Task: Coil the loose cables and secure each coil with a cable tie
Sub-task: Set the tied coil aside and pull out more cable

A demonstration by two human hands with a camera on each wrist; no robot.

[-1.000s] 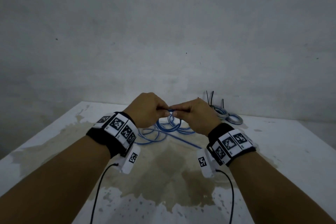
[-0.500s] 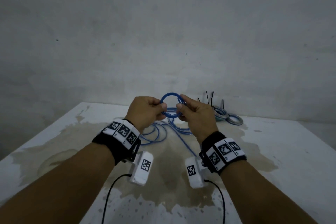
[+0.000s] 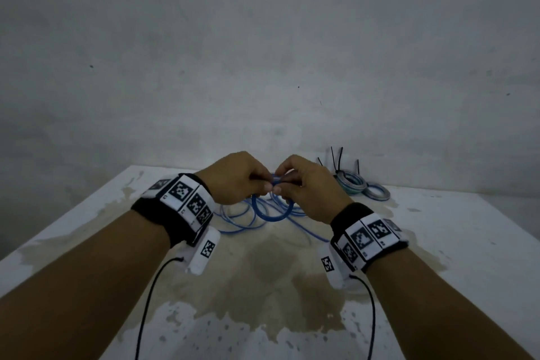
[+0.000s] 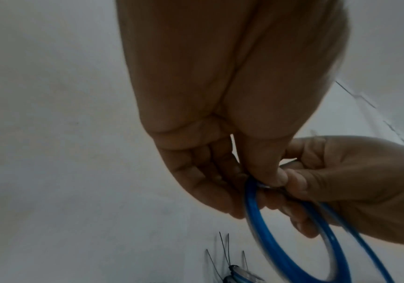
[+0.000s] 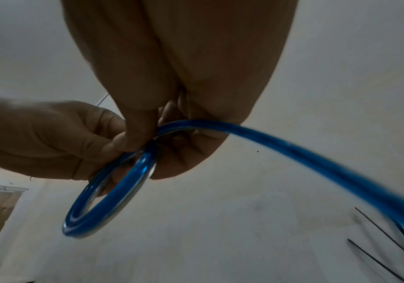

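A blue cable [image 3: 273,215] hangs as a small coil between my hands above the white table [image 3: 455,242]. My left hand [image 3: 242,178] and right hand [image 3: 304,184] meet at the coil's top, thumbs and fingers pinching it. In the left wrist view the blue cable coil [image 4: 292,249] drops below my left hand [image 4: 256,180]. The right wrist view has the blue coil [image 5: 108,201] under my right hand [image 5: 147,137], with a loose length trailing right. More loose blue cable lies on the table behind.
Tied grey and blue coils [image 3: 352,183] with upright black cable ties [image 3: 336,159] lie at the table's back right by the wall. A large brown stain [image 3: 277,278] covers the table's middle. Black sensor cords hang from both wrists.
The hands have lowered slightly and turned the coil over: the loop that stood above the fingers half a second ago now hangs below them.
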